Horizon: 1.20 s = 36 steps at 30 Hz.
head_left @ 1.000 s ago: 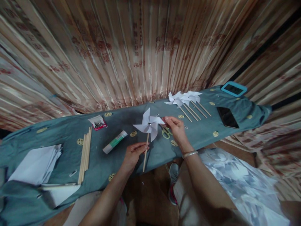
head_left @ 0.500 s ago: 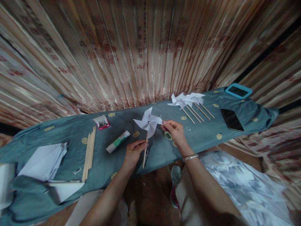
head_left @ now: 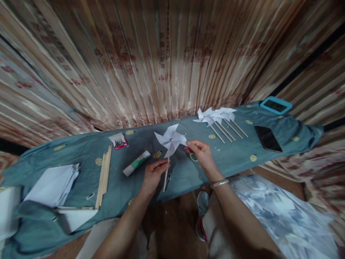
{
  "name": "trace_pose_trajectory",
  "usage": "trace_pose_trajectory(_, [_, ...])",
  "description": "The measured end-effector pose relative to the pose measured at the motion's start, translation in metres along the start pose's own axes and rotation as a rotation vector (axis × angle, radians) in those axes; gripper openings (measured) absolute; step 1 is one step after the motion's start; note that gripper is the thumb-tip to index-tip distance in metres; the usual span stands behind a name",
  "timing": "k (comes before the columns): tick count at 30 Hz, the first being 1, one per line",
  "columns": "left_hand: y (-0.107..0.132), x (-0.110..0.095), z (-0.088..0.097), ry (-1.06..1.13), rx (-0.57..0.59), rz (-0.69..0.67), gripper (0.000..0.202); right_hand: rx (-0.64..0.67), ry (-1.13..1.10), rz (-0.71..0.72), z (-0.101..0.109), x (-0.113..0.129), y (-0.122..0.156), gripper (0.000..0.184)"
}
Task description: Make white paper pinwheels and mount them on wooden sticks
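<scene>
A white paper pinwheel (head_left: 170, 141) with a silvery pin at its centre is held up over the table, its wooden stick pointing down toward me. My left hand (head_left: 154, 174) is closed around that stick, just below the blades. With thumb and fingers pinched, my right hand (head_left: 199, 151) touches the tip of the pinwheel's right-hand blade. Just behind the right fingers lies a roll of tape (head_left: 193, 157), partly hidden. A green and white glue stick (head_left: 137, 163) rests left of my left hand.
Several finished pinwheels (head_left: 215, 116) lie at the back right, near a black phone (head_left: 267, 138) and a blue-framed clock (head_left: 276, 105). Leftward are a small red box of pins (head_left: 118, 140), wooden sticks (head_left: 104, 176) and stacked white paper (head_left: 52, 185). A bag of white paper pieces (head_left: 280, 216) stands at right.
The pinwheel's blades have turned slightly while both hands keep nearly the same places. The whole view has shifted a little.
</scene>
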<state>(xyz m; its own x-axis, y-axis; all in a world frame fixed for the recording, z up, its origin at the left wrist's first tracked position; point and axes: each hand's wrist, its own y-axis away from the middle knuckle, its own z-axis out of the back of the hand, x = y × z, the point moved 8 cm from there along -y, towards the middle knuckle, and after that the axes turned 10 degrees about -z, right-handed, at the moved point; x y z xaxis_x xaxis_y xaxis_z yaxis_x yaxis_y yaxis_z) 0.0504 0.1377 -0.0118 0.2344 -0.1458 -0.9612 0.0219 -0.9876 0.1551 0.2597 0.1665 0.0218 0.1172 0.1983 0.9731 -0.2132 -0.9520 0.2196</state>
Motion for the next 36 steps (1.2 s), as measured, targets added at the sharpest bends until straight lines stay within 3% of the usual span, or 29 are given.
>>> trace_pose_trajectory(10, [-0.001,-0.002,0.003,-0.002,-0.027,-0.017,0.034,0.088,-0.025,-0.046,-0.012,-0.003,0.009,0.041])
trace_pose_trajectory(22, [-0.002,-0.003,0.005,-0.010,-0.042,-0.039,0.032,0.277,0.028,-0.042,-0.046,-0.007,0.022,0.046])
trace_pose_trajectory(36, [0.000,0.000,0.000,0.050,-0.010,-0.010,0.043,0.356,0.021,-0.030,-0.070,-0.015,0.029,0.037])
